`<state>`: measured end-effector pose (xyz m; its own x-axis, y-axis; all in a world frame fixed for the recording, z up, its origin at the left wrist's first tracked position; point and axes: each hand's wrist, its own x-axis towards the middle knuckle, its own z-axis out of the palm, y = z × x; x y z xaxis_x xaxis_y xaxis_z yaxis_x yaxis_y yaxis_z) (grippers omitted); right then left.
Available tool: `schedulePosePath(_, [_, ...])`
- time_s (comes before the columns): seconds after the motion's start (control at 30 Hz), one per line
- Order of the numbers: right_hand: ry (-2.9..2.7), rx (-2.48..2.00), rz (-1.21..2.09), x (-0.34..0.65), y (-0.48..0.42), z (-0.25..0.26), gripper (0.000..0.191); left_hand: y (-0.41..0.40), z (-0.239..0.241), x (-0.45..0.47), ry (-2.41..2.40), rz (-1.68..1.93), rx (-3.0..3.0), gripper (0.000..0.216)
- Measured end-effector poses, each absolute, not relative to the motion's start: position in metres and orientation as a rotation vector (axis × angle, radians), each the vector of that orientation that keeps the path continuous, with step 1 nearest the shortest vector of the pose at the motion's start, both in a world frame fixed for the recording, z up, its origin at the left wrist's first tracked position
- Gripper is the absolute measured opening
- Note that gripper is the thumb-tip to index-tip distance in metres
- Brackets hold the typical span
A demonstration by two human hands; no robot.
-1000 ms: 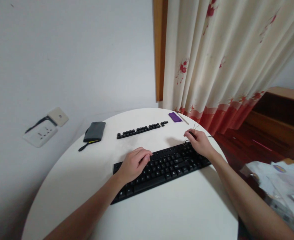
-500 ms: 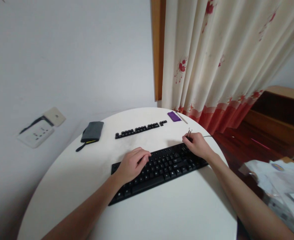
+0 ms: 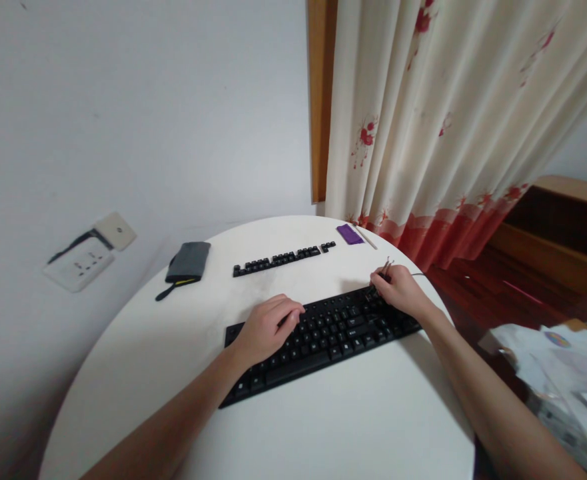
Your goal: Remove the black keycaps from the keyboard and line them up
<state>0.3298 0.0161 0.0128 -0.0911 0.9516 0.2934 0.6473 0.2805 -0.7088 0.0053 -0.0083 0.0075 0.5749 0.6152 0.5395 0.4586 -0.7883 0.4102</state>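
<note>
A black keyboard [image 3: 318, 340] lies at a slant on the white round table [image 3: 353, 413]. My left hand [image 3: 268, 330] rests over its left part and back edge, fingers curled and pressed against it; the fingertips are partly hidden. At the keyboard's right back part, my right hand [image 3: 397, 288] is closed round a small keycap puller [image 3: 388, 265], whose two thin metal prongs stick up above the fingers. Its lower end is hidden by the hand. Behind the keyboard, several loose black keycaps [image 3: 278, 259] stand in a long row with small gaps.
A grey pouch [image 3: 188, 261] with a dark strap lies at the table's left back. A folded purple cloth [image 3: 349, 234] and a thin pale stick [image 3: 366, 237] lie at the back right. Beyond are a wall socket [image 3: 80, 263], a curtain [image 3: 423, 133] and white bags [image 3: 558, 360].
The prongs of the keycap puller now tilt more to the right, and my right hand has turned slightly. My left hand stays on the keyboard. The whole view has shifted a little.
</note>
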Motion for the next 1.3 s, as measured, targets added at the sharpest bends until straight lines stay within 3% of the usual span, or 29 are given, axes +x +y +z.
schedulePosePath(0.2, [-1.66,-1.563,0.796,0.332,0.02,0.008,0.026,-0.008,0.007,0.006,0.896,1.011,2.592,0.02])
schedulePosePath(0.43, [-2.097,-1.454,0.301,0.317,0.007,0.015,0.032,-0.007,0.006,0.005,0.894,1.0,2.593,0.019])
schedulePosePath(0.57, [-2.138,-1.564,0.229,0.315,0.008,0.013,0.03,-0.008,0.006,0.005,0.898,0.998,2.593,0.019])
schedulePosePath(0.97, [-1.617,-1.618,0.66,0.325,0.027,-0.004,0.037,-0.009,0.007,0.006,0.901,0.997,2.599,0.021])
schedulePosePath(1.3, [-1.35,-1.222,0.702,0.288,0.015,0.022,0.036,-0.009,0.006,0.006,0.955,1.015,2.56,0.016])
